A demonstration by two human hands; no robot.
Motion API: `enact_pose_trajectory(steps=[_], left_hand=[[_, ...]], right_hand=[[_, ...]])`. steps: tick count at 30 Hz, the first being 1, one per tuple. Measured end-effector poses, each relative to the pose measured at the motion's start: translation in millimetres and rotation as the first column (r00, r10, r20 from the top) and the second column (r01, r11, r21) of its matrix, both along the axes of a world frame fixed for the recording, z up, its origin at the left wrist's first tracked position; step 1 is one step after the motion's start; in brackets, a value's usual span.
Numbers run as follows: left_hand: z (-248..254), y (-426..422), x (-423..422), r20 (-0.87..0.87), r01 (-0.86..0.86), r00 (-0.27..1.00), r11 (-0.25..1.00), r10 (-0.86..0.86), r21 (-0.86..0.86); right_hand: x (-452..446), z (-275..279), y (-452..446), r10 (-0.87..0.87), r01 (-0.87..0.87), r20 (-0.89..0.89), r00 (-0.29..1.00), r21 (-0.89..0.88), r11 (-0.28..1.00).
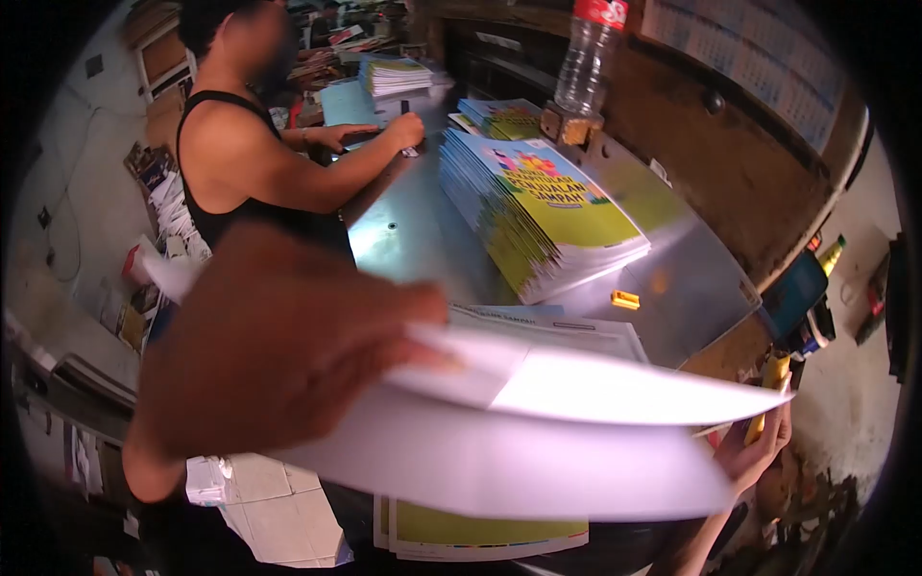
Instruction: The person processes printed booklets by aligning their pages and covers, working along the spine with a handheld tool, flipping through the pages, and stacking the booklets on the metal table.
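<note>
My left hand (288,341), large and blurred close to the camera, pinches the left edge of some white paper sheets (615,389). The sheets stretch across the view, bowed and slightly fanned apart. At their far right end, my right hand (754,451) is closed around a slim yellow object (774,372), whose kind I cannot make out. That hand's fingers are at the paper's edge, partly hidden behind it. Beneath the raised sheets, printed pages (576,331) lie on the metal table (423,230). Lower down, a green printed sheet (490,528) shows under the paper.
A tall stack of colourful booklets (552,206) stands on the table, with a plastic bottle (584,62) behind it. A small orange-yellow item (625,300) lies nearby. On the left, another person (259,144) works at the table, near more booklets (399,77).
</note>
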State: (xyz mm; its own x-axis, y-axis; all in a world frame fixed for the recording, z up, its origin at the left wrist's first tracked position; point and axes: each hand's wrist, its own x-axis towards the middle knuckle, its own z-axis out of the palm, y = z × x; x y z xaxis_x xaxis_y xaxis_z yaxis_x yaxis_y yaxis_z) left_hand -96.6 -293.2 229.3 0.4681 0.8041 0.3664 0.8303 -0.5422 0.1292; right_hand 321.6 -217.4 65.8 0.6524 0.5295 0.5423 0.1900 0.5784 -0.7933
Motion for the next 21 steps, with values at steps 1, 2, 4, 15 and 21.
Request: enact_pose_trajectory(steps=[1,2,4,15,21], left_hand=[[8.3,9.0,-5.6,0.019,0.051,0.998,0.995,-0.053,0.086],[15.8,18.3,-11.7,0.031,0.102,0.994,0.979,-0.109,0.175],[34.7,27.3,-15.8,0.022,-0.050,0.999,0.943,0.045,0.329],[45.6,145.1,-70.8,-0.038,0.025,0.998,0.851,-0.053,-0.525],[-96.0,209.6,-67.3,0.346,0.354,0.935,0.209,-0.074,-0.912]], right_hand=[[7.9,-2.1,2.0,0.105,-0.105,-0.026,0.994,-0.002,0.994],[15.8,-4.1,4.1,0.206,-0.206,-0.055,0.977,-0.006,0.978],[4.3,7.8,-4.6,0.322,-0.332,-0.118,0.939,-0.076,0.940],[9.6,-10.6,5.6,0.162,-0.164,0.093,0.982,0.010,0.986],[8.1,14.0,-6.3,0.259,-0.273,-0.118,0.959,-0.127,0.953]])
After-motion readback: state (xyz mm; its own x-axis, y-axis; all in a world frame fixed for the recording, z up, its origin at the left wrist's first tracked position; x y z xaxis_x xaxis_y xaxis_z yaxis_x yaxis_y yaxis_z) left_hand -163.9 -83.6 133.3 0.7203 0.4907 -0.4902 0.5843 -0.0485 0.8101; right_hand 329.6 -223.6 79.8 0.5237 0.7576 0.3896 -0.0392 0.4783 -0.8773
